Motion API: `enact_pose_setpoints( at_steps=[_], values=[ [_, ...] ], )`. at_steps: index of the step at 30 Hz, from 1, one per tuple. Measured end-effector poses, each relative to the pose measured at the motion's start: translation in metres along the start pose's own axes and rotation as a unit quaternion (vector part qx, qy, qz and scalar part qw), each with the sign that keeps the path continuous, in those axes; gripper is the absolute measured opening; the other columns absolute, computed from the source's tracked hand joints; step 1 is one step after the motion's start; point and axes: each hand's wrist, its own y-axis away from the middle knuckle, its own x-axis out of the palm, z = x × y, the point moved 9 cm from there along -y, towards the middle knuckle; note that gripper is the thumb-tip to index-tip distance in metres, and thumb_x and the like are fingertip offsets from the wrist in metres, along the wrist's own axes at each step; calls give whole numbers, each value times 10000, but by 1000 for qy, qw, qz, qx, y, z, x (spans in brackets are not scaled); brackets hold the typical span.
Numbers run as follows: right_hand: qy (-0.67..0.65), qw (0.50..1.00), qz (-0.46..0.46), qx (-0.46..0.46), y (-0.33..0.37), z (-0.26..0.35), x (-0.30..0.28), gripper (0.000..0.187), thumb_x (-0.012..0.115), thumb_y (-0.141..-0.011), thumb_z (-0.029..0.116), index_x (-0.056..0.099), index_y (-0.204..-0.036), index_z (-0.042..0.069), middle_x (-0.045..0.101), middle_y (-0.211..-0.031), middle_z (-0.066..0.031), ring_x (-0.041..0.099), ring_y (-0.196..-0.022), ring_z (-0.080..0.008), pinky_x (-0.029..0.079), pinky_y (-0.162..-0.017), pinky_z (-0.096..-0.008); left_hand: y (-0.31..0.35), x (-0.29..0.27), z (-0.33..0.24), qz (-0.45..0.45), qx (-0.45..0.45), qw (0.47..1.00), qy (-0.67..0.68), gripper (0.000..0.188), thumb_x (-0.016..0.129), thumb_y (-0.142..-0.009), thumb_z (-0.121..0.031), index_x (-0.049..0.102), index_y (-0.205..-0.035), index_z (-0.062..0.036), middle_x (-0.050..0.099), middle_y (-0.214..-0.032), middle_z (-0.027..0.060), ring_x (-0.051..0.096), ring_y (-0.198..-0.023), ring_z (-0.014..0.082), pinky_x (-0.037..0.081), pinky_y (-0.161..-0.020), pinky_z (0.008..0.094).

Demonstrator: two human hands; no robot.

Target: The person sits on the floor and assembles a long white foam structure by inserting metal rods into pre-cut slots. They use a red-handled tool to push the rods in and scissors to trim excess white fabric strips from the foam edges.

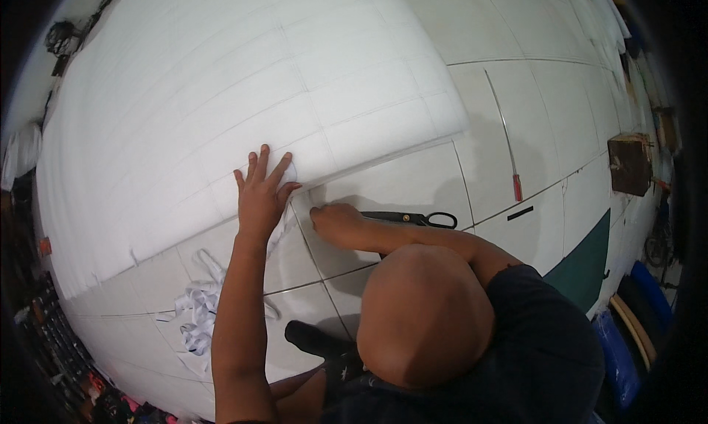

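Note:
A large white sheet of fabric [243, 63], marked with a faint grid of lines, is spread over the tiled floor. My left hand [262, 192] lies on its near edge with the fingers spread. From beside that hand a white strip [278, 236] runs down towards a loose tangle of white tape [198, 317]. Just right of the sheet's edge, my right hand [335, 225] is low over the tiles with its fingers curled in; what they may hold is hidden. Black-handled scissors [417, 218] lie behind my right wrist, their blade tips out of sight.
A long thin screwdriver [517, 186] with a red handle lies to the right, near a short black strip [520, 213]. Further right are a brown box [629, 164], a dark green sheet [582, 265] and blue wrapped items [618, 361]. My bare knee [424, 313] rises in front.

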Motion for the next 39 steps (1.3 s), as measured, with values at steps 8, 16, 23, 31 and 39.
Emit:
enact_pose_setpoints(
  at_steps=[8, 16, 23, 31, 39],
  values=[
    [112, 991, -19, -64, 24, 24, -31, 200, 580, -861, 126, 640, -1009, 4, 676, -853, -173, 692, -812, -397, 546, -752, -534, 1, -1, -3, 14, -21, 999, 37, 553, 688, -905, -352, 535, -1423, -234, 350, -1573, 183, 310, -1448, 438, 238, -1122, 682],
    [334, 887, -6, -318, 13, 91, -76, 136, 633, -824, 176, 653, -903, 66, 638, -872, -87, 668, -759, -258, 522, -668, -442, 0, -3, 9, 72, -14, 995, 69, 538, 602, -960, -352, 479, -1474, -253, 272, -1610, 184, 237, -1480, 431, 198, -1147, 675],
    [246, 935, 5, -257, -28, 55, -138, 231, 567, -968, 274, 648, -999, 59, 652, -1022, -120, 620, -1030, -295, 494, -872, -417, 4, 3, 5, 40, 15, 998, 35, 526, 576, -968, -314, 471, -1469, -194, 262, -1602, 190, 240, -1476, 416, 203, -1139, 680],
    [80, 975, -40, -205, -37, 22, -129, 299, 602, -968, 332, 634, -1004, 37, 647, -938, -161, 608, -923, -345, 474, -835, -460, 24, -13, -9, -8, -100, 988, 117, 186, 572, -923, -65, 625, -1087, 7, 620, -1185, 261, 578, -1123, 429, 460, -963, 481],
    [-6, 981, 96, -167, -46, 29, -149, 318, 634, -954, 337, 649, -1032, 30, 682, -887, -150, 641, -879, -316, 482, -749, -424, 26, -1, 0, -98, -142, 948, 269, 240, 588, -926, -112, 624, -1077, 71, 667, -1001, 227, 654, -884, 360, 502, -756, 423]
  ],
)
